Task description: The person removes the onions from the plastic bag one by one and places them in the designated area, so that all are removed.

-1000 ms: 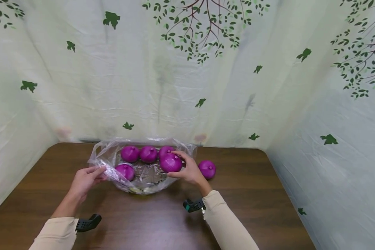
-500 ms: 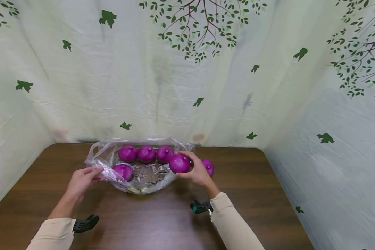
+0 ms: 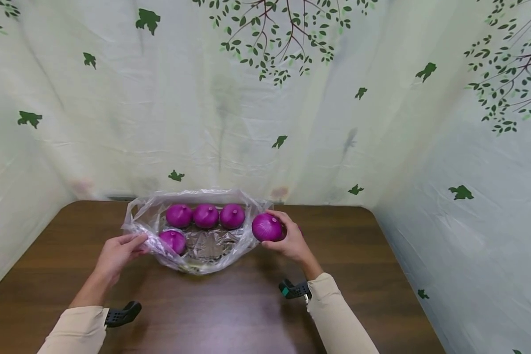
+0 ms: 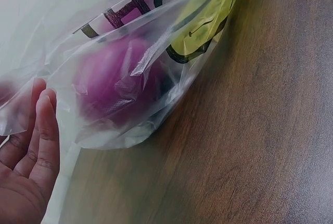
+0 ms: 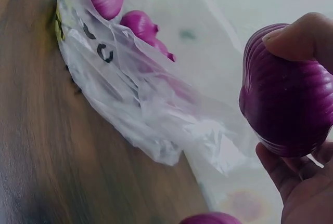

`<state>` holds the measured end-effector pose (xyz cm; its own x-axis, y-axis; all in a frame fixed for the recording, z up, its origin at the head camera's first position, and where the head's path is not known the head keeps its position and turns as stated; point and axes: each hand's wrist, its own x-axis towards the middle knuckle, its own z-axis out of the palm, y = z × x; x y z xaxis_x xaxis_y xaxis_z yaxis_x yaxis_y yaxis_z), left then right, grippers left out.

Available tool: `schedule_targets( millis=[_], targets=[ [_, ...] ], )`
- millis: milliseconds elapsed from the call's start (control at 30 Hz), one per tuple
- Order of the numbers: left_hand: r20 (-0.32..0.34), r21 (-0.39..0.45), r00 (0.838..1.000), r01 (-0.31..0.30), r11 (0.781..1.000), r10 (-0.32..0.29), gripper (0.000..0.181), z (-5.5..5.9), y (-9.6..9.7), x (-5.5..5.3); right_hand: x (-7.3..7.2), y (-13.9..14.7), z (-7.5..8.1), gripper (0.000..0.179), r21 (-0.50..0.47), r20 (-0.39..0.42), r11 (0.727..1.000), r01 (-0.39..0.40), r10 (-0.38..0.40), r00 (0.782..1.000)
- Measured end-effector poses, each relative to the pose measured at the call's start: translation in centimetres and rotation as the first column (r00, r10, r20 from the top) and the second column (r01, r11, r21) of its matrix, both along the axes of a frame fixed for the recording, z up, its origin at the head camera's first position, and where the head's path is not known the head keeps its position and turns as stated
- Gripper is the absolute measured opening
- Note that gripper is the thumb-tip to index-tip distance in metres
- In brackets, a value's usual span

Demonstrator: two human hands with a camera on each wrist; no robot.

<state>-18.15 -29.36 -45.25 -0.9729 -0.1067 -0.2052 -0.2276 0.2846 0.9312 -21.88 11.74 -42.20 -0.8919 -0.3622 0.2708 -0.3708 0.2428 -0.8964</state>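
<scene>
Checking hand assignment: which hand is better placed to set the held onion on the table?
Right, I'd say: the right hand grips the onion near the right edge of the bag; the left hand pinches its left edge.

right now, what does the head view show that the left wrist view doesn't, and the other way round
Only the head view shows the right hand gripping an onion, the beige sleeves and the green leaf prints on the backdrop. Only the left wrist view shows legible black letters and a clear yellow print on the plastic bag. Both show the left hand at that bag, with purple onions inside, and the brown table.
</scene>
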Motion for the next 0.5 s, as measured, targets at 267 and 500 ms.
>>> schedule_targets(
  millis=[267, 500],
  targets=[
    [0.016, -0.011, 1.0, -0.008, 1.0, 0.008, 0.065, 0.2, 0.0, 0.0, -0.1, 1.5, -0.1, 0.072, -0.004, 0.013, 1.0, 0.031, -0.031, 0.999],
    [-0.006, 0.058, 1.0, -0.028, 0.998, 0.028, 0.053, 0.1, 0.3, -0.3, -0.4, 2.8, -0.2, 0.071, -0.028, 0.002, 0.999, 0.045, -0.045, 0.999]
  ],
)
